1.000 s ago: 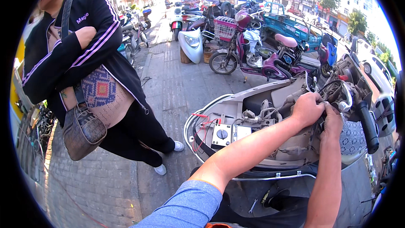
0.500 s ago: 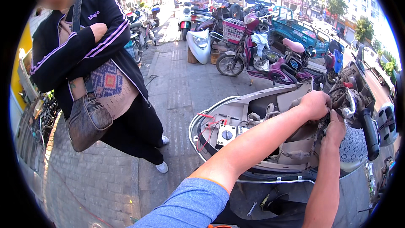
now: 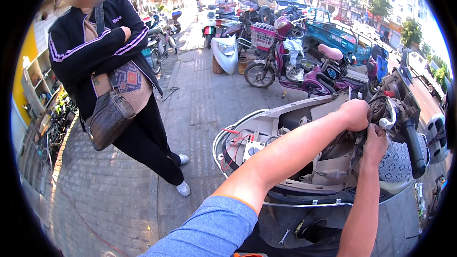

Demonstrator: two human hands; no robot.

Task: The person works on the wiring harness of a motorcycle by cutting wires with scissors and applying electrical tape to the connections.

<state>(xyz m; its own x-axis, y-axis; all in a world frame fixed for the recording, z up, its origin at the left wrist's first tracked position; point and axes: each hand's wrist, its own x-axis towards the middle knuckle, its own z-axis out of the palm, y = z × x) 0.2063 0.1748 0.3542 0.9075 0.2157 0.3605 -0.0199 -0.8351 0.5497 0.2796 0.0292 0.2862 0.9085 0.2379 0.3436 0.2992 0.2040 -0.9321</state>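
Both hands are close together inside the opened front of an electric scooter [image 3: 285, 107], among its dark wires [image 3: 359, 139]. My left hand [image 3: 356, 114] reaches in from above, its fingers curled down and largely hidden from view. Just below and to the right, my right hand [image 3: 375, 143] is closed in a pinch on the dark wiring. What exactly lies between the left fingers cannot be made out. A white multimeter [image 3: 252, 150] with red leads [image 3: 229, 154] rests in the scooter's body, partly behind my left forearm.
A handlebar grip [image 3: 413, 150] stands right of my hands. A person [image 3: 109, 62] with folded arms stands at left. Behind are a purple electric bike [image 3: 304, 69], a loose white scooter panel [image 3: 225, 53] and a blue cargo tricycle [image 3: 338, 35]. A wrench [image 3: 284, 236] lies on the ground.
The person at left appears farther right and more upright in view. My hands stay at the wiring with only a small shift; my left forearm now covers more of the multimeter.
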